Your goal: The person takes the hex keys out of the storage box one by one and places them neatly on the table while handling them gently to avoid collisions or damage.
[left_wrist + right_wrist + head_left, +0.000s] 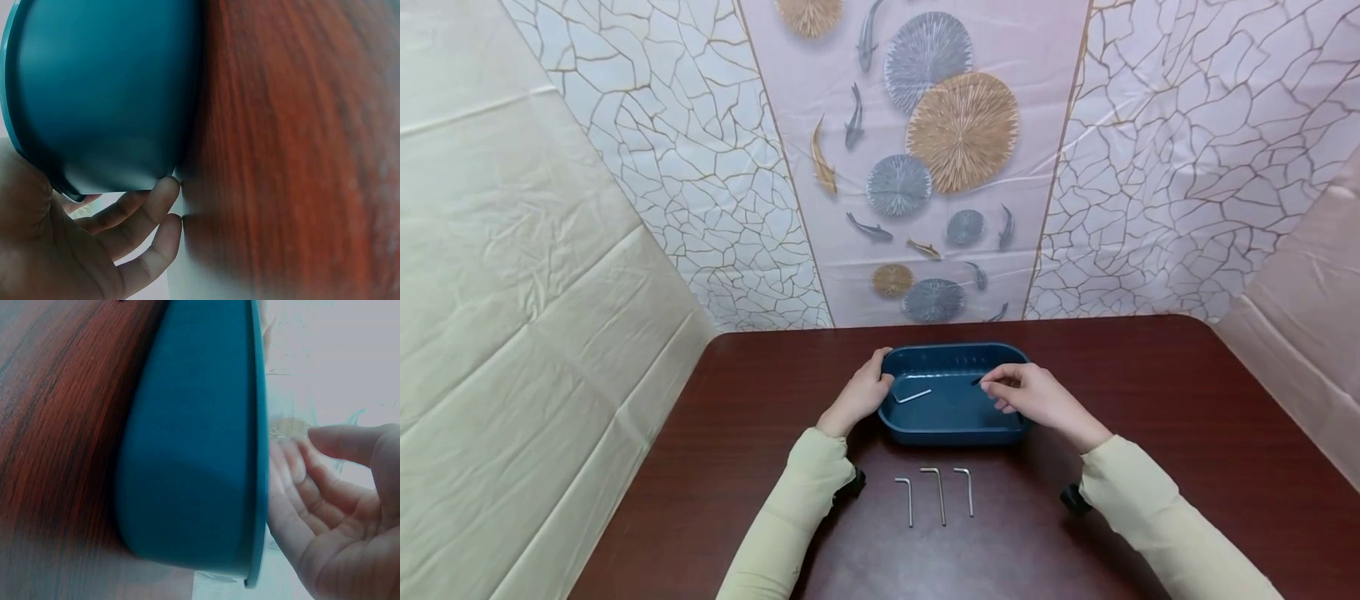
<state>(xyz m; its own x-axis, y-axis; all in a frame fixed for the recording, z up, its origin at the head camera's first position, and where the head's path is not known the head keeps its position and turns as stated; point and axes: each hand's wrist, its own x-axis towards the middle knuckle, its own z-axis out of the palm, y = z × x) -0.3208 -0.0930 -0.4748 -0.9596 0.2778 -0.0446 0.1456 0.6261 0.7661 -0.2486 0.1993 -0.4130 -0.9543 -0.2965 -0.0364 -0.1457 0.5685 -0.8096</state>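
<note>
The left hand (859, 393) grasped the left end of the blue tray (951, 436), thumb over the rim; the right hand (1036, 396), above the tray's interior, pinched a small dark piece (976, 382), too slight to identify. One bent metal key (915, 396) lay inside, toward the left; three L-shaped keys (941, 496) lay in a row on the table (1150, 383), nearer the person.

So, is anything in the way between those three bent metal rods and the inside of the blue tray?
Only the near wall of the blue tray; nothing else visible lies between it and the three bent rods.
</note>
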